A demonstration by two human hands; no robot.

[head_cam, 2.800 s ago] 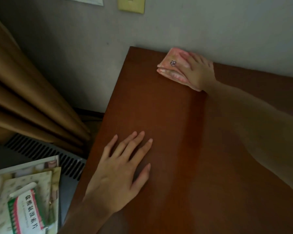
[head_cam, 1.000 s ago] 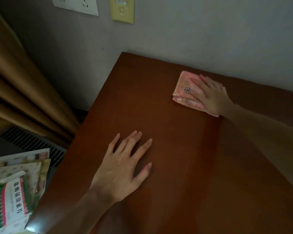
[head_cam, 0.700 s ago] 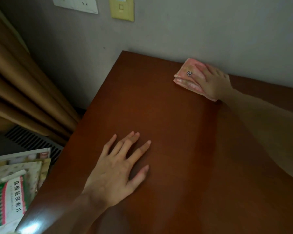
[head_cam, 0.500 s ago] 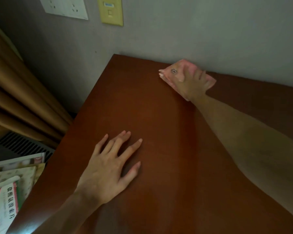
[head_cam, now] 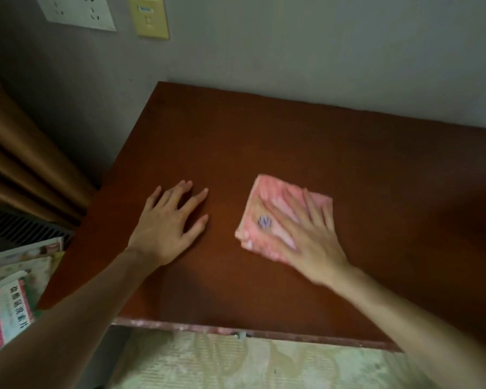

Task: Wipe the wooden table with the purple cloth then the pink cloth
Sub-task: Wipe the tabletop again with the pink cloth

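I see the right hand [head_cam: 306, 237] lying flat on the pink cloth [head_cam: 267, 209], fingers straight and spread, pressing it onto the table [head_cam: 292, 141]. The cloth is folded into a rough square and sits just right of frame centre; a small dark mark shows on its lower left part. This hand and the cloth are motion-blurred. The left hand [head_cam: 166, 223] rests palm down on the bare wood at centre left, fingers extended and slightly apart, holding nothing. The 2 hands are near each other but apart. At upper left, a white socket [head_cam: 79, 12] and a yellow switch plate [head_cam: 149, 16] sit on the wall. A brown curtain [head_cam: 20, 164] hangs at the left edge. Printed packets [head_cam: 6, 310] lie at lower left.
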